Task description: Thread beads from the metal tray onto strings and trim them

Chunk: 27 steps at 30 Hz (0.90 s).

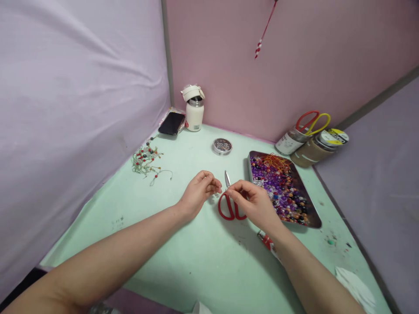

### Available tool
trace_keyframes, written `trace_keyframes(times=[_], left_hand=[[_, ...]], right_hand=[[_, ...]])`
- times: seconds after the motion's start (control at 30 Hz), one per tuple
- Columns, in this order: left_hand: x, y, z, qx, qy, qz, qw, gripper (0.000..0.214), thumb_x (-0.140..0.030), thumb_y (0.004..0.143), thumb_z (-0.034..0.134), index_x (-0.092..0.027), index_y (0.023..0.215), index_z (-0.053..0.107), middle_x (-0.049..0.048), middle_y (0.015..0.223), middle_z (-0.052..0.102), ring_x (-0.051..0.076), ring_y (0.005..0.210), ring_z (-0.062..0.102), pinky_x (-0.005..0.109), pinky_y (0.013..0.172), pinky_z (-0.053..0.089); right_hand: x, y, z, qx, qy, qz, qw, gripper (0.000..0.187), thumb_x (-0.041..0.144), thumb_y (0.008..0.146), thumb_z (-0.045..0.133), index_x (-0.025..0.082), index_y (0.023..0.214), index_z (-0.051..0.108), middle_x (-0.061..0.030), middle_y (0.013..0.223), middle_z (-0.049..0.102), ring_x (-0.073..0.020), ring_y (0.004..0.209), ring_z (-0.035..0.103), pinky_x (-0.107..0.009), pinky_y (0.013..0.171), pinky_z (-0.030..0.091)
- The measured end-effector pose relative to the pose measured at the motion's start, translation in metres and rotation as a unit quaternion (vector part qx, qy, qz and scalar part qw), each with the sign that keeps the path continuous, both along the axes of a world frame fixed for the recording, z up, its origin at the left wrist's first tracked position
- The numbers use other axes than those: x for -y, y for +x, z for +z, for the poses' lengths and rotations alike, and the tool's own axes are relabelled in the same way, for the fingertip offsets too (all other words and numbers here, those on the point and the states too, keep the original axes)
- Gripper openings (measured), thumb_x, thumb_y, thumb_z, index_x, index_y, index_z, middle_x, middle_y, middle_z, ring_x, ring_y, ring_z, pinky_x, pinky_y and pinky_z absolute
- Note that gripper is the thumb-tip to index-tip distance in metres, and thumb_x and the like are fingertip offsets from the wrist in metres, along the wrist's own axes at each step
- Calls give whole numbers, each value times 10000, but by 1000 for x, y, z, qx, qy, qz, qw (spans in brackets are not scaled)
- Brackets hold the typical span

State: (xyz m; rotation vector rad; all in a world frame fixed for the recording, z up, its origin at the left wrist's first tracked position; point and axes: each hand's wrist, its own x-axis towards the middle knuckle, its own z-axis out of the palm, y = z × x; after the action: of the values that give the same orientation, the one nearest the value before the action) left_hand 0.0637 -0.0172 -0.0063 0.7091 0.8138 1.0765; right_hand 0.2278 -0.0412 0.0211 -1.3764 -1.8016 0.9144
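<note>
Above the middle of the table, my left hand (200, 192) is closed, thumb and fingers drawn together. Whatever it may hold is too small to make out. My right hand (257, 203) faces it a short way off, thumb and forefinger pinched; anything between those fingertips is also too fine to see. Under the right hand lies a pair of scissors (225, 208) with red handles, its blades pointing away from me and one handle partly covered. A metal tray (314, 220) of mixed purple, clear, orange and black beads (273, 185) sits just beyond the right hand.
Beaded cords (145, 159) lie in a pile at left. Farther back are a phone (172, 123), a white bottle (194, 115) and a small round container (222, 146). Cans (290, 141) with scissors stand at right. A red lighter-like tube (266, 241) lies by my right forearm.
</note>
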Motion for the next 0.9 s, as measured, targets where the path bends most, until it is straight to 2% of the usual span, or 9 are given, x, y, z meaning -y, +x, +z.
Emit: trace_keyframes(times=[0.17, 0.33, 0.4, 0.6, 0.73, 0.9], left_hand=[[-1, -1, 0, -21, 5, -1, 1000, 176, -340, 812, 551, -187, 800, 465, 28, 783, 649, 128, 706, 605, 278, 726, 421], [2, -1, 5, -109, 100, -30, 989, 153, -309, 797, 559, -169, 743, 531, 2, 692, 609, 115, 693, 551, 269, 749, 409], [2, -1, 7, -153, 117, -44, 980, 158, -314, 790, 565, -163, 743, 563, -4, 683, 594, 110, 687, 532, 262, 738, 400], [2, 0, 4, -161, 121, -64, 977, 174, -330, 742, 619, -161, 776, 598, -7, 680, 584, 116, 698, 532, 268, 729, 402], [2, 0, 3, -151, 99, -62, 982, 199, -320, 735, 628, -174, 856, 570, -20, 673, 584, 110, 672, 533, 264, 697, 408], [2, 0, 2, -159, 97, -66, 980, 187, -306, 736, 623, -172, 853, 565, -18, 678, 587, 103, 664, 530, 256, 688, 408]], right_hand=[[0, 0, 4, 10, -10, 4, 1000, 188, 331, 830, 550, 177, 776, 643, -5, 683, 610, -110, 579, 470, -235, 564, 374], [-4, 1, 2, 5, -34, -41, 999, 215, 366, 801, 575, 173, 766, 663, -10, 690, 637, -106, 546, 464, -235, 540, 373], [-6, 1, -3, -4, -45, -42, 998, 231, 387, 793, 579, 176, 783, 674, -15, 706, 651, -116, 570, 493, -238, 550, 383], [-10, 4, -14, -37, -73, -31, 996, 265, 426, 782, 587, 176, 781, 674, -24, 720, 666, -135, 618, 544, -245, 586, 408], [-11, 5, -14, -67, -92, -38, 993, 270, 430, 774, 596, 171, 785, 671, -32, 735, 673, -141, 632, 557, -251, 603, 420], [-10, 4, -13, -71, -85, -31, 993, 283, 440, 781, 587, 168, 788, 664, -37, 744, 667, -141, 643, 558, -255, 616, 427]])
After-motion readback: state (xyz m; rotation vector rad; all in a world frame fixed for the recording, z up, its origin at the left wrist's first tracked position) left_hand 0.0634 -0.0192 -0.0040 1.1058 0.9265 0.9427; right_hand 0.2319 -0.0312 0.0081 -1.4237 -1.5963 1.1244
